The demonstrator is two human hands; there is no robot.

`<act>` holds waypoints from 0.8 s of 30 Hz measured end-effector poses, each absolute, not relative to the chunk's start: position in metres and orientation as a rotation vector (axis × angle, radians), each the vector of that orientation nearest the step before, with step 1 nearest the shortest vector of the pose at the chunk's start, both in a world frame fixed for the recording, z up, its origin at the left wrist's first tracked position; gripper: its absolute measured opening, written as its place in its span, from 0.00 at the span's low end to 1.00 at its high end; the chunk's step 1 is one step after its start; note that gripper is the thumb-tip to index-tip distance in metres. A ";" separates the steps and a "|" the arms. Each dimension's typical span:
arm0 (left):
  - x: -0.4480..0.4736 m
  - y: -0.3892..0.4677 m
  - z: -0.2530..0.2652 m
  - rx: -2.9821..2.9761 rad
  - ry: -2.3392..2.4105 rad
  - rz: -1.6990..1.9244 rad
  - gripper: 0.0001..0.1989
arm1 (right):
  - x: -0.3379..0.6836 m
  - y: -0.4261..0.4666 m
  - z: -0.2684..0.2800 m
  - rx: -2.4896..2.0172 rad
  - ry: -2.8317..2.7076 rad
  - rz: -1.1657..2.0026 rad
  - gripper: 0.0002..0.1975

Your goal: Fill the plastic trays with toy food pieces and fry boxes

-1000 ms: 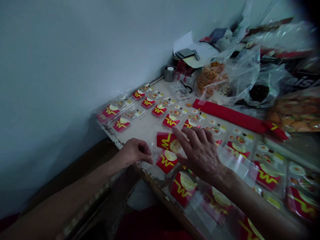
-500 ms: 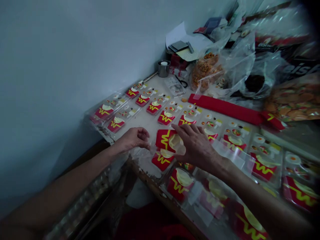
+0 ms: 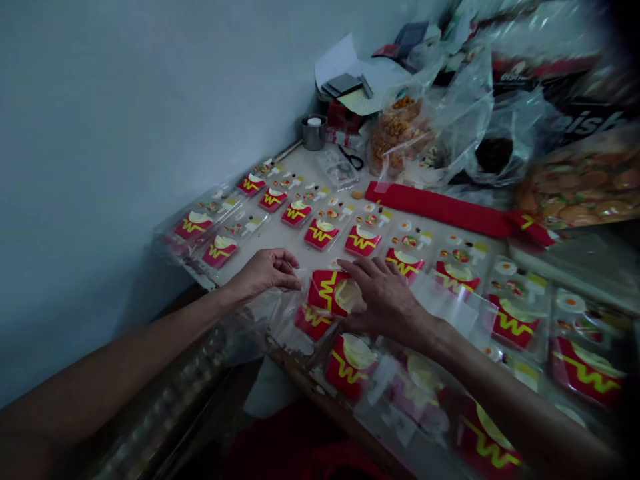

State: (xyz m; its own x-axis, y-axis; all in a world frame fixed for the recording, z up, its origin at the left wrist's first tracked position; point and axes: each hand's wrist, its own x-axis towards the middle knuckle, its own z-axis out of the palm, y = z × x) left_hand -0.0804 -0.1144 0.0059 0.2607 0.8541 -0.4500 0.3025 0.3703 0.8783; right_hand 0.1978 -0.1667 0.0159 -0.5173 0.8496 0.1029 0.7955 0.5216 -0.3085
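My left hand (image 3: 273,272) is closed in a pinch at the edge of a clear plastic bag (image 3: 267,310), whose film hangs below the fingers. My right hand (image 3: 383,293) curls round the right side of a red carton-shaped piece (image 3: 325,290) with a yellow zigzag and a pale round part. This piece lies on its side, between my two hands. Beneath it, partly covered, is a similar red piece (image 3: 313,321). More clear packets with red cartons and small food-shaped pieces, such as this packet (image 3: 320,233), lie in rows on the table.
Along the back lie a red strip (image 3: 440,207), black scissors (image 3: 351,159) and a metal cup (image 3: 314,133). Bags of small orange-brown pieces (image 3: 400,137) and round pieces (image 3: 580,190) crowd the right. A wall (image 3: 125,100) bounds the left; the table's worn edge (image 3: 320,393) is near me.
The view has shifted slightly, so the table's things appear farther left. Both hands keep nearly the same pose, and the red piece sits a little lower in view, covering more of the one beneath.
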 end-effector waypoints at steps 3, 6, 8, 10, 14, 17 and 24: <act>-0.070 -0.112 0.009 1.182 1.292 0.571 0.24 | 0.197 -0.169 0.011 -1.491 -2.432 0.296 0.48; -0.063 -0.107 0.014 1.174 1.311 0.583 0.25 | 0.199 -0.169 0.009 -1.400 -2.467 0.416 0.50; -0.060 -0.102 0.016 1.175 1.304 0.559 0.25 | 0.205 -0.168 0.009 -1.313 -2.498 0.547 0.50; -0.056 -0.099 0.017 1.181 1.276 0.526 0.25 | 0.213 -0.166 0.011 -1.263 -2.518 0.626 0.49; -0.049 -0.093 0.017 1.231 1.226 0.405 0.22 | 0.227 -0.163 0.014 -1.238 -2.563 0.602 0.47; -0.039 -0.088 0.022 1.427 1.139 0.257 0.19 | 0.230 -0.168 0.018 -1.303 -2.584 0.477 0.47; 0.015 -0.085 0.054 1.851 0.835 0.137 0.16 | 0.226 -0.197 0.029 -1.493 -2.505 0.338 0.50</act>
